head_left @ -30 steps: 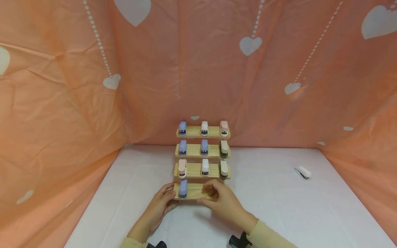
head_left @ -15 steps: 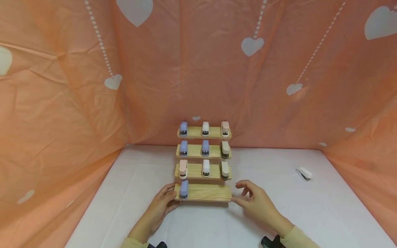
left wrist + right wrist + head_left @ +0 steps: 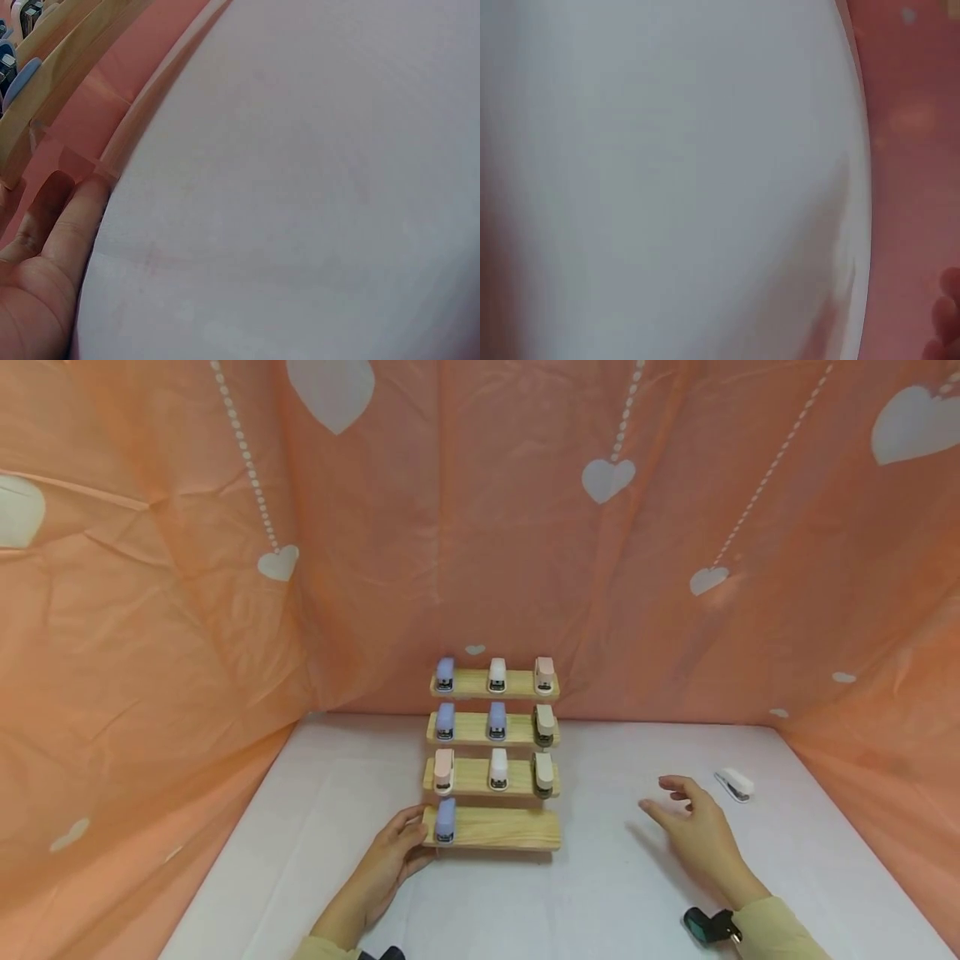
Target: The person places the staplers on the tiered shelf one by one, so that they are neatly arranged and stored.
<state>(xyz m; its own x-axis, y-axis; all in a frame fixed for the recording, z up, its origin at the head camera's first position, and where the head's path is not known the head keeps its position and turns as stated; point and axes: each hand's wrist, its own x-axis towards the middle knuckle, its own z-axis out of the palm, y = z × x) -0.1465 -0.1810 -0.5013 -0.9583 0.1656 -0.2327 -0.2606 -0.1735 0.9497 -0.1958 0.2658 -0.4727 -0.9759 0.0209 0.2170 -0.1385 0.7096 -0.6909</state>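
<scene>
A tiered display rack (image 3: pixel 495 828) with wooden shelves stands mid-table. My left hand (image 3: pixel 384 860) grips the left end of its lowest shelf; in the left wrist view the fingers (image 3: pixel 75 225) reach to a clear support under the wood. A purple mini stapler (image 3: pixel 446 821) sits on that shelf beside the hand. My right hand (image 3: pixel 701 835) is over the table, holding nothing, its fingers loosely bent. Just beyond it on the right, a white mini stapler (image 3: pixel 735 784) lies on the table. In the right wrist view only some fingertips (image 3: pixel 949 307) show at the edge.
On the upper shelves stand several more mini staplers, among them a pink one (image 3: pixel 443 771), a white one (image 3: pixel 498 769) and a beige one (image 3: pixel 543 774). The table has a white cover (image 3: pixel 315 810). An orange-pink curtain (image 3: pixel 510 543) with hearts encloses the back and sides.
My right hand has moved from over the lowest shelf, past its right end, out to the right toward the white stapler. The left hand has stayed at the shelf's left end.
</scene>
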